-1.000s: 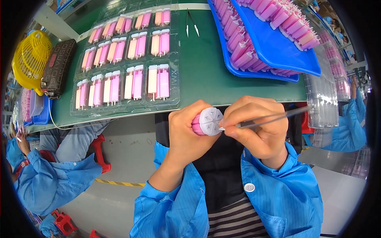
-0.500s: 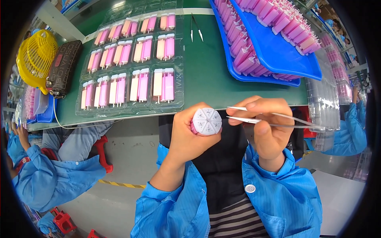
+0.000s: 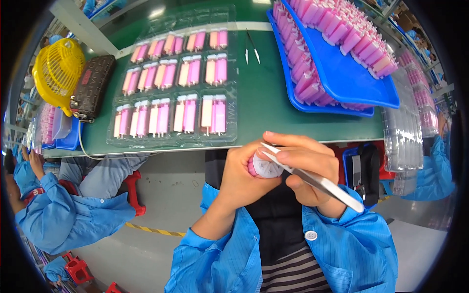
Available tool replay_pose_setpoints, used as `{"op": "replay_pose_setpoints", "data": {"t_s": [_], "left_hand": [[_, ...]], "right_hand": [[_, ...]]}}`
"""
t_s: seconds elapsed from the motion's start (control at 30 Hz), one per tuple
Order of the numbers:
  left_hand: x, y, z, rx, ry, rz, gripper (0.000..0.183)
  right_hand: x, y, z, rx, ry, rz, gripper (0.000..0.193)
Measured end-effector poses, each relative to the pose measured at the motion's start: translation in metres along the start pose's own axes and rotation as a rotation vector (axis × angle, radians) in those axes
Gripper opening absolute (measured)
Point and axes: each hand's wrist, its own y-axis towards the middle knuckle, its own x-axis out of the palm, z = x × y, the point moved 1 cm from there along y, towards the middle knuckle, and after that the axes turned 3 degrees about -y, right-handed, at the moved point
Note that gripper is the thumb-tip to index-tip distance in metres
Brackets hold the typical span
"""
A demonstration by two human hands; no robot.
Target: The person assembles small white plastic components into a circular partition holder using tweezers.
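Observation:
My left hand (image 3: pixel 239 177) is wrapped round a round bundle of pink pieces (image 3: pixel 264 168), just off the table's near edge. Their white wedge-shaped ends meet in a circle that faces up. In my right hand (image 3: pixel 312 163) is a pair of silver tweezers (image 3: pixel 337 192), with the tips over the bundle's white face; whether they touch it I cannot tell. Part of that face is hidden by my right fingers. Beyond my hands, to the left, a clear plastic tray (image 3: pixel 232 73) holds rows of paired cream and pink pieces with white caps.
Stacked blue trays (image 3: pixel 364 95) with many pink pieces stand at the far right. A second pair of tweezers (image 3: pixel 252 48) lies on the green table (image 3: pixel 259 107). At left are a yellow fan (image 3: pixel 57 71) and a brown pouch (image 3: pixel 93 88); a person in blue (image 3: pixel 78 210) sits nearby.
My right hand has moved left, bringing the tweezers from beside the bundle to over its white face. The tweezers have turned, and their arms now look closer together. The whole view has shifted slightly.

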Motion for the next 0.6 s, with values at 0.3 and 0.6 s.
{"op": "replay_pose_setpoints", "data": {"t_s": [0.3,0.6], "left_hand": [[-0.011,-0.003,0.038,0.083,0.285,0.139,0.025],[-0.095,0.108,0.069,0.321,1.046,0.394,0.034]], "right_hand": [[0.003,-0.005,0.012,-0.108,0.075,0.230,0.034],[-0.016,-0.022,0.068,-0.070,0.020,0.219,0.038]]}}
